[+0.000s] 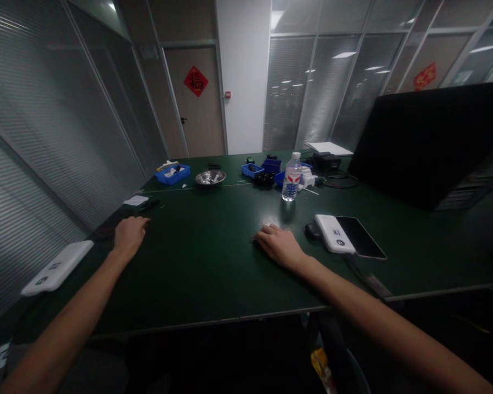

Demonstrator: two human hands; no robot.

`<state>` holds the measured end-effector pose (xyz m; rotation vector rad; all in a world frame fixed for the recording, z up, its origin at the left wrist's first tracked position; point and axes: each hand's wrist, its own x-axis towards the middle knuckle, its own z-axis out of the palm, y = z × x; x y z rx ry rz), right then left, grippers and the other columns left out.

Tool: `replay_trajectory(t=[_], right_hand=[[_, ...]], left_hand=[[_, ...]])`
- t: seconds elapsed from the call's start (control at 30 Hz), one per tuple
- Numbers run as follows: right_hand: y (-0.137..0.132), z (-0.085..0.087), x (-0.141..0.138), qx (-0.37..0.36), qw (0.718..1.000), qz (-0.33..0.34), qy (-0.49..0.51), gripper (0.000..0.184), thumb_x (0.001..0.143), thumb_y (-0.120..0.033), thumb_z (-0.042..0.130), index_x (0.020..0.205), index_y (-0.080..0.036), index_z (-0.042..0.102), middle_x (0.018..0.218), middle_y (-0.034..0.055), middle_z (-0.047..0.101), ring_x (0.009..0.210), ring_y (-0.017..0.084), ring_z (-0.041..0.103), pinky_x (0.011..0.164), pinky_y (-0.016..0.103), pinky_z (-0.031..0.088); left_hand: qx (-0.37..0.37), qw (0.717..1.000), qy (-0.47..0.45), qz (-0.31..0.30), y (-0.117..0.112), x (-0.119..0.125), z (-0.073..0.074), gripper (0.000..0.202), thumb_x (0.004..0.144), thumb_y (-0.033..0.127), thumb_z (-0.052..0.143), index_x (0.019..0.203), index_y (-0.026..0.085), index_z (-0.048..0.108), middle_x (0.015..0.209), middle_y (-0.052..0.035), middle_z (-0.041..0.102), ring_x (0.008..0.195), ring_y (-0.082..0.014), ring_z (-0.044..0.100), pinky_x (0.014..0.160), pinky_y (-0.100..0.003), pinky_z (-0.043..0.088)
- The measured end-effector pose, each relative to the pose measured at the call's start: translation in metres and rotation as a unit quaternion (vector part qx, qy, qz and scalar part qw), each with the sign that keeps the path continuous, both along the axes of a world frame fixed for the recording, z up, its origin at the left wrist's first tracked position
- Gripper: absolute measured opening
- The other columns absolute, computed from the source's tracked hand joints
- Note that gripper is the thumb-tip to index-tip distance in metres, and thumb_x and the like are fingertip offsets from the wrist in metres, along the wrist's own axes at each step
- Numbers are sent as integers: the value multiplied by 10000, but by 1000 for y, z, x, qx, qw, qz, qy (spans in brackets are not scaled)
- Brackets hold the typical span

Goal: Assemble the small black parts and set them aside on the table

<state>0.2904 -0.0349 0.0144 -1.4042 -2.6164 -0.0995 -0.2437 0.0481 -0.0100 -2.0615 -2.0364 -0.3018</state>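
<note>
My left hand [130, 238] is above the left part of the green table [205, 262], its fingers curled in. Whatever they hold, if anything, is hidden. Just beyond it lie dark pen-like things [149, 205] and a white paper [136, 200]. My right hand [277, 244] rests on the table right of the middle, fingers bent and close together. Something small and thin seems to show at its fingertips, too faint to name. Nearest to it are a black plug-like piece [312, 231], a white power bank [335, 233] and an upright water bottle [291, 178].
A metal bowl [211, 178] with small pieces and a blue basket [173, 174] stand at the far left. Blue trays [252, 171] and black cables are behind the bottle. A phone [360, 236] lies beside the power bank. Another white power bank [58, 268] is at the left edge; a large black monitor [427, 142] is at right.
</note>
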Motion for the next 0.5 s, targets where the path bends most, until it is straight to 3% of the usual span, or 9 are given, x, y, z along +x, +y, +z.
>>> replay_trajectory(t=[0.2,0.5], right_hand=[[-1,0,1,15,1000,10,17,290,1078,-343,395,1175,-235,648,1121,97,636,1017,223,546,727,277,414],[-2,2,1,6,999,25,36,258,1054,-293,448,1199,-216,646,1136,112,633,1048,237,558,832,321,483]], left_hand=[[36,999,38,5,-1,4,-5,436,965,191,385,1301,127,655,1234,-169,691,1112,-327,643,870,-418,527],[40,999,32,-3,-1,2,-4,394,961,200,411,1244,123,675,1220,-177,677,1122,-322,622,911,-411,516]])
